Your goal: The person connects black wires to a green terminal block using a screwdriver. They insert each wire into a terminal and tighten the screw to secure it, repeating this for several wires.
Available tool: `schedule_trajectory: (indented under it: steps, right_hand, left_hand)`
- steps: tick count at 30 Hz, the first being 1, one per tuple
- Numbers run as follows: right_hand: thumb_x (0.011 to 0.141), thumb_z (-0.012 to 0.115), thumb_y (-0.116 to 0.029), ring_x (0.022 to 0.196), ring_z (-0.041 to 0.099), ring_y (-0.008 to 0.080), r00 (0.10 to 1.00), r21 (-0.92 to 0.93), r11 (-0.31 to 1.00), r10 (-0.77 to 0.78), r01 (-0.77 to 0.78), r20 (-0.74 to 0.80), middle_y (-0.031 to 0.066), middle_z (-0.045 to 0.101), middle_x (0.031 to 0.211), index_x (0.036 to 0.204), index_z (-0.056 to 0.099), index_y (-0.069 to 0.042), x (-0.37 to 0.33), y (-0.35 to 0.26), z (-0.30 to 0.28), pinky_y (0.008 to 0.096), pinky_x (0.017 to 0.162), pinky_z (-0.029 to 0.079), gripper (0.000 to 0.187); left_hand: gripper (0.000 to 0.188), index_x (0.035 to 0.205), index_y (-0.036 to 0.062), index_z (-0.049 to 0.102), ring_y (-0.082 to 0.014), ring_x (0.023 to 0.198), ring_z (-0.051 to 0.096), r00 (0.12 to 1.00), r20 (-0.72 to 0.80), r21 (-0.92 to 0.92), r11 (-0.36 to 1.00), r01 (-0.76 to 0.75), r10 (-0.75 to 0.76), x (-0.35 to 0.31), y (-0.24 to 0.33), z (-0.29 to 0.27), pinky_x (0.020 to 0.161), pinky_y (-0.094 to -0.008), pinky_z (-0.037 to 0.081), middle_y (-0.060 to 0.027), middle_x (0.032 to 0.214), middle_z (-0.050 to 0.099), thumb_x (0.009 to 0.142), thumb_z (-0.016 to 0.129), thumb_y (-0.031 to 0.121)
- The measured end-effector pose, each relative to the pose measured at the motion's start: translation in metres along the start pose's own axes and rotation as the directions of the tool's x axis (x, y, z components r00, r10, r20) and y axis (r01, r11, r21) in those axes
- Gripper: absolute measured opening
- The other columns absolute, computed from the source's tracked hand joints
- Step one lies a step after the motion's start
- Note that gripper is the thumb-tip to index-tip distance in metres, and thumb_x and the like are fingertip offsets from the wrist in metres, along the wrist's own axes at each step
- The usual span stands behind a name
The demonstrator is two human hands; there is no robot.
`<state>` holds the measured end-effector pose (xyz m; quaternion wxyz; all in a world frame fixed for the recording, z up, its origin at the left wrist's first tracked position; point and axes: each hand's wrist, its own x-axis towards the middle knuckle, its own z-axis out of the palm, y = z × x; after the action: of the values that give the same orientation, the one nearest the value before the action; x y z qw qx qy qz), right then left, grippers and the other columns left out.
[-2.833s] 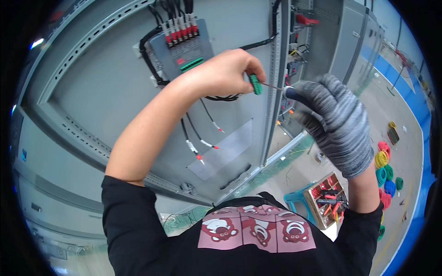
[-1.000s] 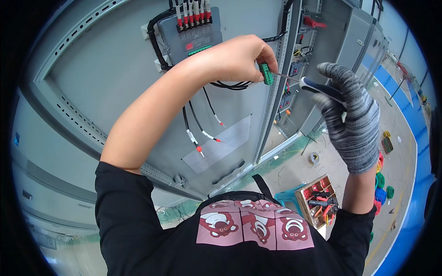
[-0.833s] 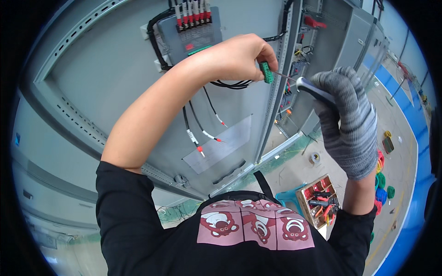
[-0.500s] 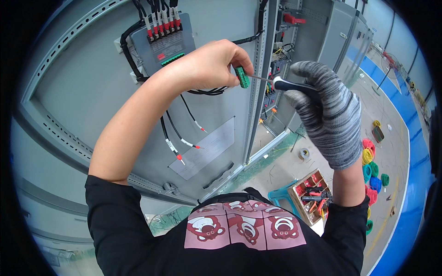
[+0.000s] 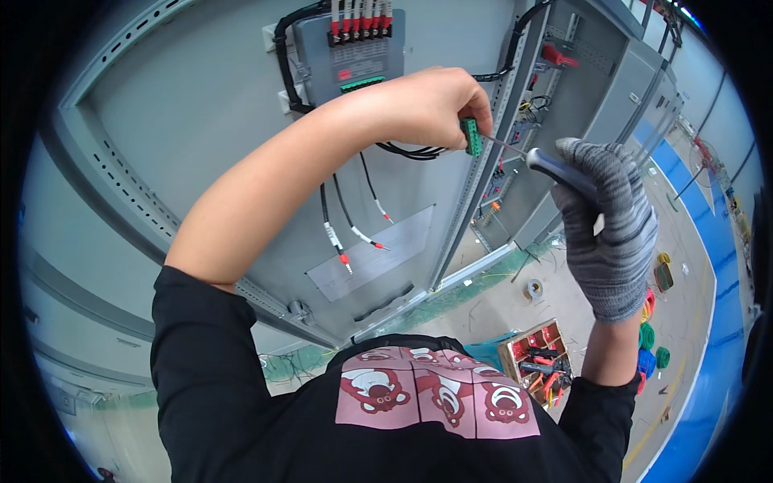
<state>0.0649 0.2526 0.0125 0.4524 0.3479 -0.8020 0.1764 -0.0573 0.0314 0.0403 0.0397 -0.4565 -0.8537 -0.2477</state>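
Note:
Bare-skinned, my left hand (image 5: 448, 103) pinches a small green terminal block (image 5: 473, 138) in front of the grey cabinet panel. My right hand (image 5: 609, 217), in a grey striped knit glove, is closed round the dark handle of a screwdriver (image 5: 561, 171). The thin shaft points left, and its tip reaches the terminal block; whether it sits in a screw is too small to tell. Black wires (image 5: 411, 150) run behind my left hand. Below my left forearm hang several loose black wires (image 5: 338, 241) with white sleeves and red ends.
A grey meter unit (image 5: 354, 56) with red-ended cables is mounted on the panel. The cabinet's perforated post (image 5: 483, 173) stands close to my hands. Lower right are a wooden toolbox (image 5: 509, 360) on a blue stool, a tape roll (image 5: 535, 288) and coloured wire coils (image 5: 646, 336).
The view has shifted, so cabinet and hands appear farther right or higher. My left hand still pinches the terminal block, and my right hand still holds the screwdriver against it.

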Motion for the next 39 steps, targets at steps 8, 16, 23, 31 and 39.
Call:
schedule_trajectory:
  steps: [8, 16, 23, 31, 39]
  right_hand:
    - [0.078, 0.073, -0.003, 0.1, 0.066, 0.0267, 0.988, -0.088, 0.992, 0.104, -0.095, 0.113, 0.0111, 0.068, 0.11, 0.12, 0.06, -0.005, 0.001, -0.01, -0.008, 0.037, 0.089, 0.053, 0.044]
    - [0.079, 0.073, -0.007, 0.09, 0.067, 0.0292, 0.981, -0.15, 0.986, 0.093, -0.067, 0.168, 0.0125, 0.066, 0.103, 0.125, 0.058, -0.008, 0.002, -0.005, -0.008, 0.0352, 0.078, 0.055, 0.047]
    - [0.076, 0.073, -0.003, 0.081, 0.064, 0.0289, 0.995, -0.121, 0.992, -0.015, 0.026, 0.096, 0.0111, 0.064, 0.092, 0.105, 0.066, -0.006, -0.001, 0.002, -0.004, 0.0349, 0.071, 0.053, 0.03]
    - [0.075, 0.074, -0.002, 0.081, 0.066, 0.0272, 0.998, -0.015, 0.998, -0.055, 0.056, 0.034, 0.0114, 0.064, 0.093, 0.102, 0.067, -0.006, -0.01, 0.008, 0.005, 0.0356, 0.07, 0.054, 0.028]
    - [0.073, 0.074, 0.006, 0.082, 0.066, 0.0262, 0.995, 0.141, 0.989, 0.042, -0.055, 0.093, 0.012, 0.064, 0.094, 0.105, 0.067, -0.006, -0.026, 0.025, 0.005, 0.0332, 0.07, 0.056, 0.035]
  left_hand:
    - [0.029, 0.101, -0.0016, 0.069, -0.0089, 0.066, 0.054, 0.999, 0.021, -0.019, 0.999, 0.041, -0.04, -0.002, 0.003, -0.001, 0.063, -0.0267, 0.048, -0.0033, 0.081, 0.066, 0.073, 0.064, -0.001]
    - [0.029, 0.103, -0.0011, 0.068, -0.0059, 0.062, 0.052, 0.997, 0.032, -0.01, 0.998, 0.07, -0.069, -0.003, 0.001, 0.003, 0.06, -0.0247, 0.046, -0.0015, 0.08, 0.065, 0.075, 0.064, -0.004]
    - [0.032, 0.107, -0.0002, 0.067, -0.0093, 0.064, 0.054, 0.996, 0.039, 0.021, 0.996, 0.084, -0.085, -0.002, 0.007, 0.001, 0.061, -0.0277, 0.046, -0.0058, 0.084, 0.066, 0.075, 0.064, -0.005]
    - [0.043, 0.119, 0.0023, 0.062, -0.0175, 0.07, 0.058, 0.972, -0.193, -0.016, 0.991, 0.133, -0.133, -0.023, 0.018, 0.018, 0.069, -0.0324, 0.049, -0.0152, 0.098, 0.066, 0.077, 0.066, -0.006]
    - [0.038, 0.12, 0.0013, 0.059, -0.0184, 0.088, 0.062, 0.805, -0.593, -0.183, 0.975, -0.124, -0.009, -0.086, 0.041, 0.098, 0.082, -0.0319, 0.049, -0.0116, 0.1, 0.067, 0.083, 0.064, -0.004]
